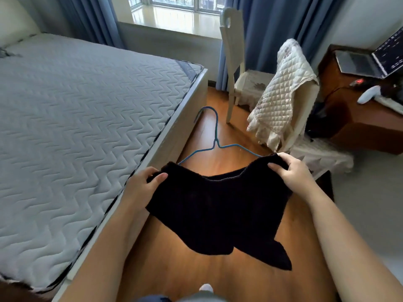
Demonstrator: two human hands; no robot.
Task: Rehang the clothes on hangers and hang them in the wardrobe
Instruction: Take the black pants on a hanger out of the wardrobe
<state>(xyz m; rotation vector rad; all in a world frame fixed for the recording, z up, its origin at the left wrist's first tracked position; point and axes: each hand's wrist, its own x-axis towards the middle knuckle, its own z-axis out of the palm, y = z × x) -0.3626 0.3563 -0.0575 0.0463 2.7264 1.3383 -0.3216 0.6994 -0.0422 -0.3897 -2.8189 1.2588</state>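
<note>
You are at the hangering step. Your left hand [144,182] pinches one top corner of the black knit garment [218,203], thumb on the near face and fingers curled behind. Your right hand [294,171] grips the other top corner the same way. The garment hangs spread between them in the air over the wooden floor [196,269], just beside the bed [76,105].

The blue wire hanger [216,136] has its hook pointing away from you. Both sloping arms run under the garment's top edge, one toward each hand, so it looks seated or nearly so. Whether the wire ends sit fully in the shoulders is hidden by the cloth.

Next, you likely need to settle each shoulder squarely over its wire end, then move one hand to the hook so the garment hangs from it. The knit looks soft, so it could slide off a thin wire if tilted. The wardrobe is not in view, so you will have to turn to find it.
</note>
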